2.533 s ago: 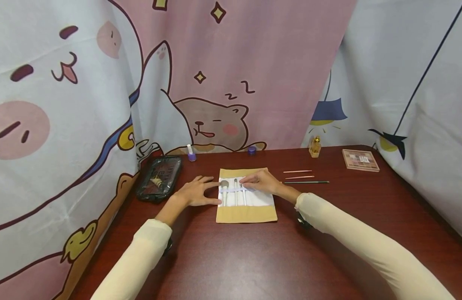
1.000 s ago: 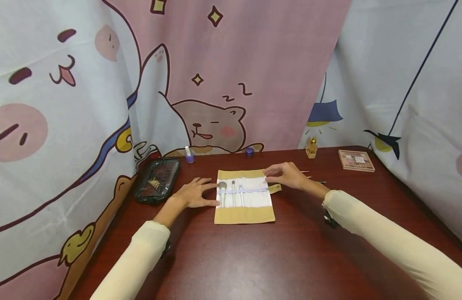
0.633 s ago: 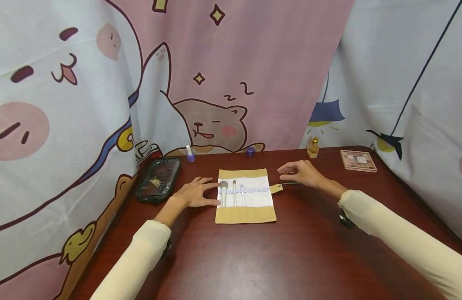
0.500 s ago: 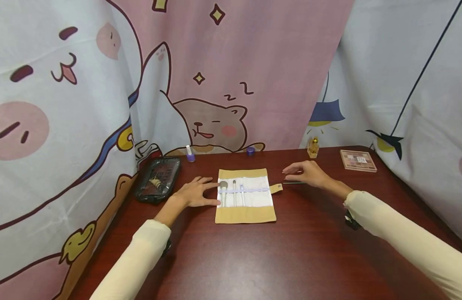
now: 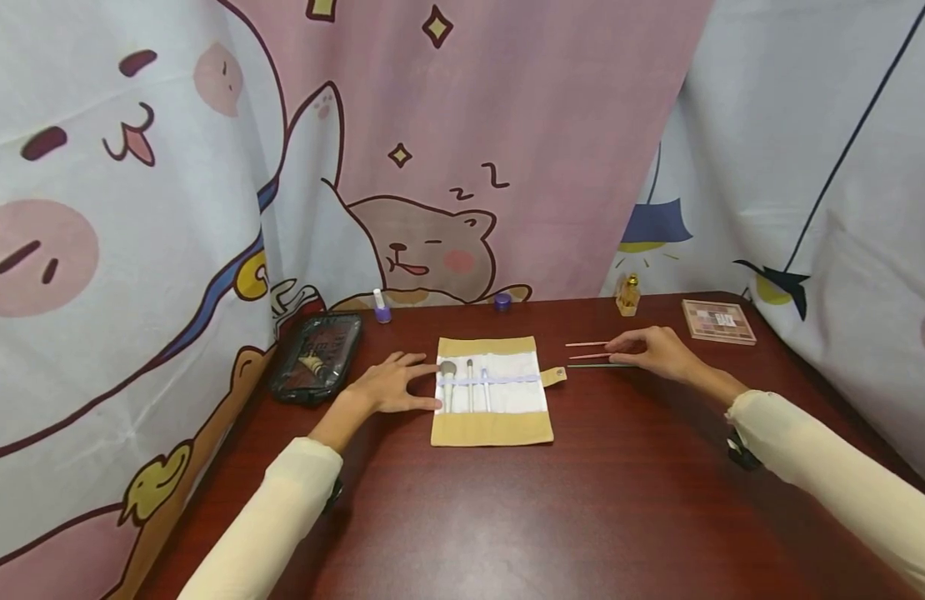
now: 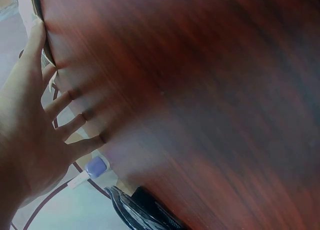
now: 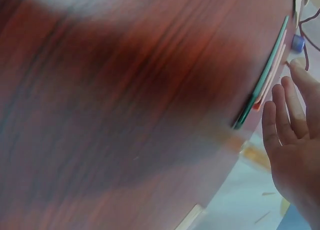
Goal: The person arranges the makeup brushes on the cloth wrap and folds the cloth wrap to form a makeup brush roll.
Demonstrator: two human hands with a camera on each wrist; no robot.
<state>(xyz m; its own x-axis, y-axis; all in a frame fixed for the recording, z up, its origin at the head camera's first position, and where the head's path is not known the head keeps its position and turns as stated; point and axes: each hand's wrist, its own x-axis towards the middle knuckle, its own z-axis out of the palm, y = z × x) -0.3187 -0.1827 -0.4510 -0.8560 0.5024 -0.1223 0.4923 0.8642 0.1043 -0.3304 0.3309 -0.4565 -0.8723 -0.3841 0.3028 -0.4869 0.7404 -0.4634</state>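
Note:
A yellow brush roll (image 5: 492,429) lies unrolled on the table, white inside. A fluffy makeup brush (image 5: 448,383) and two slimmer brushes stand in its slots under a lilac band. My left hand (image 5: 387,387) is spread, its thumb and index finger touching the roll's left edge. To the right of the roll, my right hand (image 5: 661,354) is over the right ends of two thin pink sticks (image 5: 586,344) and a dark green stick (image 5: 588,366). In the right wrist view, its fingers extend beside the green stick (image 7: 262,72) and hold nothing visible.
A black clear-topped pouch (image 5: 317,357) lies at the left. Along the back stand a purple nail polish bottle (image 5: 382,312), a small purple jar (image 5: 502,302) and a golden perfume bottle (image 5: 627,295). A makeup palette (image 5: 718,322) lies at the back right. Printed curtains surround the table.
My right hand has left the third brush in the roll and moved right, past the roll's snap strap, to the thin sticks. My left hand has stayed at the roll's left edge.

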